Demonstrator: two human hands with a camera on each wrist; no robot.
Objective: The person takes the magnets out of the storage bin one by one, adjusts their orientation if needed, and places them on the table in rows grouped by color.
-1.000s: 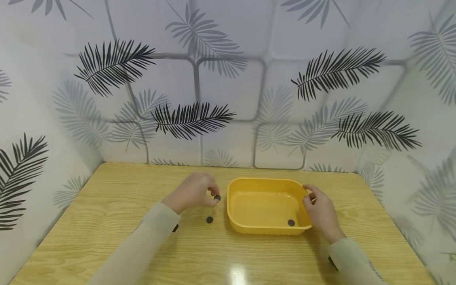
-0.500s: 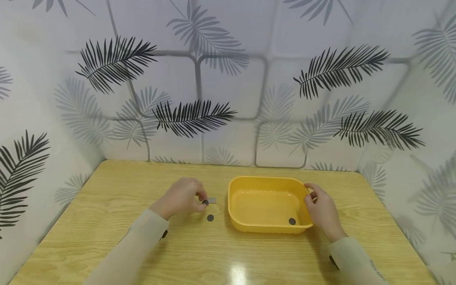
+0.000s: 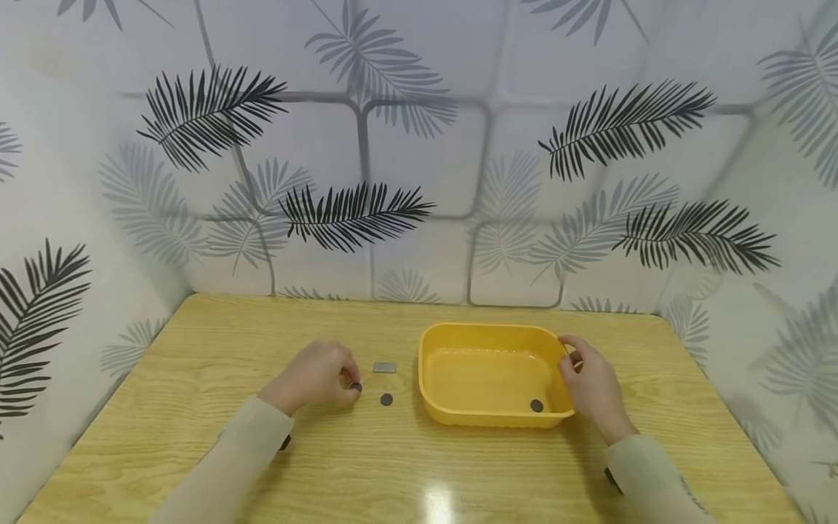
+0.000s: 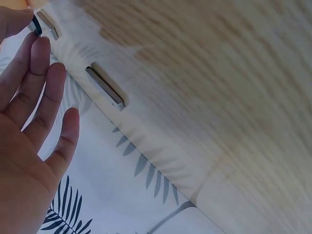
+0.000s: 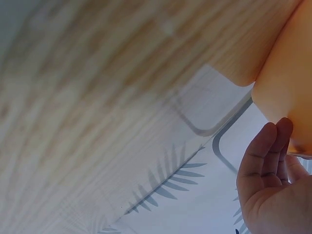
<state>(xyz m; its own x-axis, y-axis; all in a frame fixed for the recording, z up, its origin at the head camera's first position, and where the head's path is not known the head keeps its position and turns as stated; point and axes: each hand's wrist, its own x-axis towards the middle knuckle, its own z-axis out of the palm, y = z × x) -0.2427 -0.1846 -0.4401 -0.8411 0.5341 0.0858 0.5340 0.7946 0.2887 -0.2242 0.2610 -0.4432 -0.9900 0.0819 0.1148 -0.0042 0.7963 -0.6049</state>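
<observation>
My left hand (image 3: pixel 317 375) pinches a small dark round disc (image 3: pixel 356 387) between thumb and fingertip, just above the table; in the left wrist view the disc (image 4: pixel 36 25) shows edge-on. To its right, a second dark disc (image 3: pixel 386 399) lies on the table. Behind that lies a small flat grey rectangular block (image 3: pixel 384 367), seen also in the left wrist view as a slim bar (image 4: pixel 106 87). My right hand (image 3: pixel 593 389) holds the right rim of a yellow plastic basin (image 3: pixel 497 420). One more dark disc (image 3: pixel 536 405) lies inside near its front right corner.
The wood-grain table (image 3: pixel 196 386) carries all of this. A wall with a leaf pattern (image 3: pixel 419 276) rises at its back edge, with more patterned wall on both sides. The basin stands right of the table's middle.
My left hand has moved left and slightly nearer with its disc, away from the basin. The grey block has come into sight behind it. My right hand stays on the rim.
</observation>
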